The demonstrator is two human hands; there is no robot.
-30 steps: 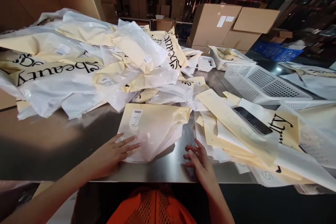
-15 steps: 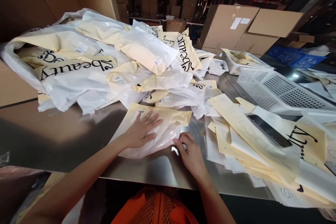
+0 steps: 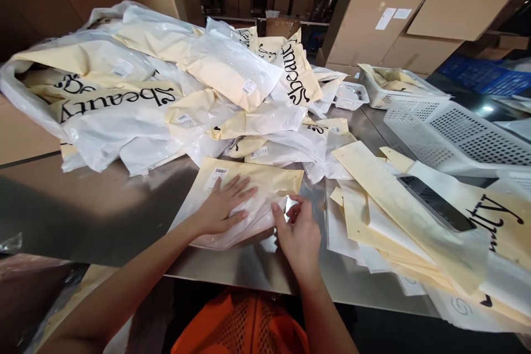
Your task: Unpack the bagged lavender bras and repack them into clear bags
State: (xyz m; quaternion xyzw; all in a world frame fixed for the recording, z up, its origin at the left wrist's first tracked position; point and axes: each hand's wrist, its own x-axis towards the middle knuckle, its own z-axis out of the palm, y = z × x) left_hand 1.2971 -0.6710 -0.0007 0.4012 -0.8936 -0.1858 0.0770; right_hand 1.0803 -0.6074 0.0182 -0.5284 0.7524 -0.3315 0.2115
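A white and cream plastic-wrapped bag [image 3: 265,180] with a barcode label lies flat on the metal table in front of me. My left hand [image 3: 222,207] rests on it, palm down and fingers spread. At the bag's right edge is my right hand [image 3: 301,232]. Its thumb is at the edge, its other fingers are partly curled, and a gap shows between thumb and forefinger. Behind the bag, a large heap of similar filled bags [image 3: 120,135] spills out of a cardboard box. Flat cream and white bags [image 3: 373,193] are stacked to the right.
A dark phone [image 3: 437,203] lies on the flat bags. White perforated baskets [image 3: 468,133] and a small white basket [image 3: 349,100] stand behind. Cardboard boxes [image 3: 373,33] and a blue crate [image 3: 485,73] are farther back. The table's front edge [image 3: 232,284] runs close to my body.
My right hand has moved up slightly along the bag's right edge, with thumb and forefinger farther apart. My left hand stays flat on the bag. The camera view has shifted a little.
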